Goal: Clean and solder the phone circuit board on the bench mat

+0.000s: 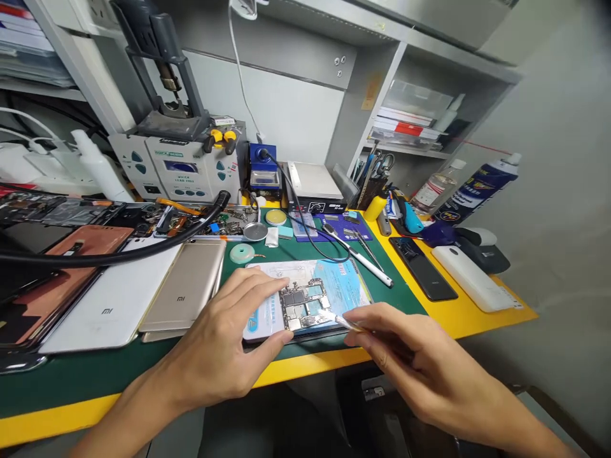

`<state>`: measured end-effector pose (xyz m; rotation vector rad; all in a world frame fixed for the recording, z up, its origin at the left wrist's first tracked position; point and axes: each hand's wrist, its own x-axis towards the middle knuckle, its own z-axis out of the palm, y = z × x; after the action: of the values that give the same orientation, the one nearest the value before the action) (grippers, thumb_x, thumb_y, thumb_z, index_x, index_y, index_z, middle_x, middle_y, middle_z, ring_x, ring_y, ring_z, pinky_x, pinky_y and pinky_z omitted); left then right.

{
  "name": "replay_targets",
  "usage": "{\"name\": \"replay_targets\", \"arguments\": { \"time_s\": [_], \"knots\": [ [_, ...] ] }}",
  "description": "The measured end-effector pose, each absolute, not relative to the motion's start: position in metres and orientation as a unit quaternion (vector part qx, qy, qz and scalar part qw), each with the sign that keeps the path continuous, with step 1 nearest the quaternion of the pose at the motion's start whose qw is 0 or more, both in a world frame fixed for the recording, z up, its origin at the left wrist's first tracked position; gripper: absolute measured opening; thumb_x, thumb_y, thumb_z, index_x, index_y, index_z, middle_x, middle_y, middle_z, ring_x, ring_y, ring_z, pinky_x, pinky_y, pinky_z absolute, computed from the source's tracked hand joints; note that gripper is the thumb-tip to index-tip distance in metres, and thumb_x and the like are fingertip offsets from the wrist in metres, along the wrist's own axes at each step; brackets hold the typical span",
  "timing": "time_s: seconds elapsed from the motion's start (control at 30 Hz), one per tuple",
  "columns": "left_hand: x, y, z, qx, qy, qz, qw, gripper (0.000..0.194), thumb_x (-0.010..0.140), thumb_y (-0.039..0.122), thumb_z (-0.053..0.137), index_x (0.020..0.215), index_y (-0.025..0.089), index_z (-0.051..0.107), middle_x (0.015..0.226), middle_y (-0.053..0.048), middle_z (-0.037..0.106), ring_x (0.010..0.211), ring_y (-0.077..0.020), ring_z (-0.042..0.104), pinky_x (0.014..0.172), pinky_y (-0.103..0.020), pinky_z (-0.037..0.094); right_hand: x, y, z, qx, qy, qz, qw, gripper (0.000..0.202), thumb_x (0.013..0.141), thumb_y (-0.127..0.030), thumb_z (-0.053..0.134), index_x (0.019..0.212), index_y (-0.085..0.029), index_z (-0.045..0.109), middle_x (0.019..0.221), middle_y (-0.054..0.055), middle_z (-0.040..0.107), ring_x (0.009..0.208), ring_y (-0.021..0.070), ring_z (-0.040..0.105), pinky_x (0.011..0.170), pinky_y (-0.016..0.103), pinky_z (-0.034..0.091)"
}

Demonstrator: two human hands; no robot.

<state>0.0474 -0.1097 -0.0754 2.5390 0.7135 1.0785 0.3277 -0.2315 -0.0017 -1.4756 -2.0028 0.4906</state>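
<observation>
Silver tool (pixel 345 324), its rear out of sight in the right hand (pixel 413 359).

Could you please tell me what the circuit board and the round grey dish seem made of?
Circuit board: probably dark laminate with satin metal shields, judging by its silvery patches. Round grey dish: likely smooth metal, given its dull sheen.

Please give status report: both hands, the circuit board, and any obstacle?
Left hand at left edge of circuit board. Right hand holds slim brush-like tool, tip over board's lower part. No obstacle seen.
</observation>
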Motion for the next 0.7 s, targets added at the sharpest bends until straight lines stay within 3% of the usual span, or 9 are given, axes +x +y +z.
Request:
{"name": "replay_targets", "arguments": {
  "time_s": [0.23, 0.4, 0.7],
  "knots": [
    [0.049, -0.112, -0.072, 0.882, 0.24, 0.378, 0.146, 0.051, 0.103, 0.025, 0.072, 0.151, 0.018, 0.056, 0.134, -0.013, 0.076, 0.133, -0.0296, 0.065, 0.122, -0.053, 0.055, 0.323, -0.213, 0.006, -0.494, -0.851, 0.082, 0.156, 0.038, 0.106, -0.009, 0.058, 0.135, -0.028, 0.071, 0.097, 0.002, 0.075, 0.07, 0.0168, 0.074, 0.061, 0.025, 0.061],
    [0.05, -0.113, -0.07, 0.883, 0.234, 0.378, 0.152, 0.05, 0.103, 0.024, 0.071, 0.15, 0.015, 0.057, 0.137, -0.013, 0.075, 0.136, -0.0274, 0.063, 0.128, -0.05, 0.05, 0.32, -0.208, 0.005, -0.46, -0.875, 0.067, 0.136, 0.047, 0.1, -0.002, 0.053, 0.139, -0.025, 0.068, 0.098, 0.004, 0.073, 0.066, 0.0166, 0.07, 0.06, 0.026, 0.058],
    [0.051, -0.113, -0.068, 0.882, 0.235, 0.372, 0.169, 0.052, 0.101, 0.017, 0.071, 0.151, 0.012, 0.057, 0.137, -0.013, 0.074, 0.135, -0.0249, 0.061, 0.133, -0.046, 0.046, 0.322, -0.207, -0.002, -0.43, -0.895, 0.051, 0.107, 0.048, 0.104, 0.0, 0.046, 0.146, -0.014, 0.064, 0.097, 0.006, 0.065, 0.06, 0.0157, 0.06, 0.047, 0.03, 0.043]
  ]
}}
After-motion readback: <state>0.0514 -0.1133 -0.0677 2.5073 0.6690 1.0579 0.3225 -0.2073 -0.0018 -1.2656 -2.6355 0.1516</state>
